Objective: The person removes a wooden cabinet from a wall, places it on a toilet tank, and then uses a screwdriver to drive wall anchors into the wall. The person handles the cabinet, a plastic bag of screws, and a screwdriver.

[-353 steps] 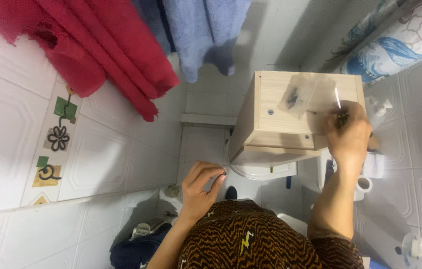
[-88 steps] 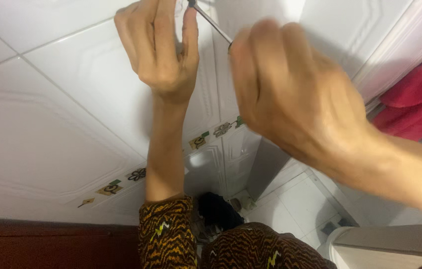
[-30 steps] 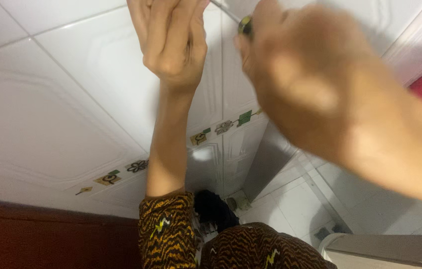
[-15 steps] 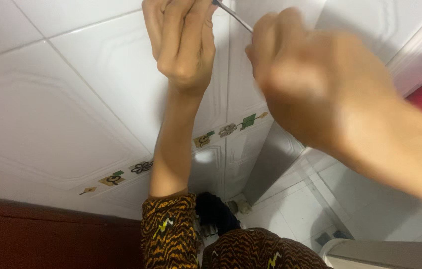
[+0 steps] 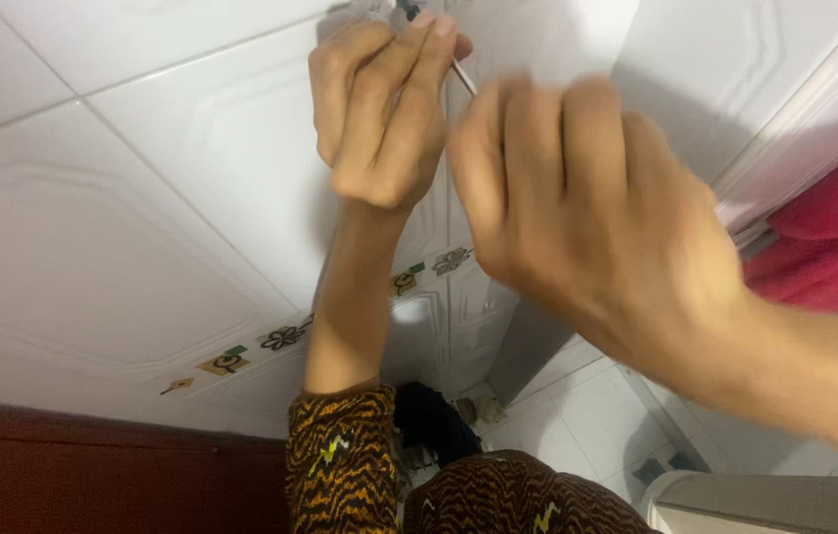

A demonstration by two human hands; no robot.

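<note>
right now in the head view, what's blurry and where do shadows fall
Head view: the right hand is motion-blurred, fingers smeared; the left hand is sharper, its fingertips by a thin metal shaft. Both hands throw soft shadows on the white wall tiles. No harsh glare; the red cloth at the right edge looks soft.

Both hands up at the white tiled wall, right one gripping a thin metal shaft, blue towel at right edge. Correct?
Not quite: in the head view the towel is red, not blue. The rest stands: both hands are at the white tiled wall, the right hand around the thin metal shaft.
</note>
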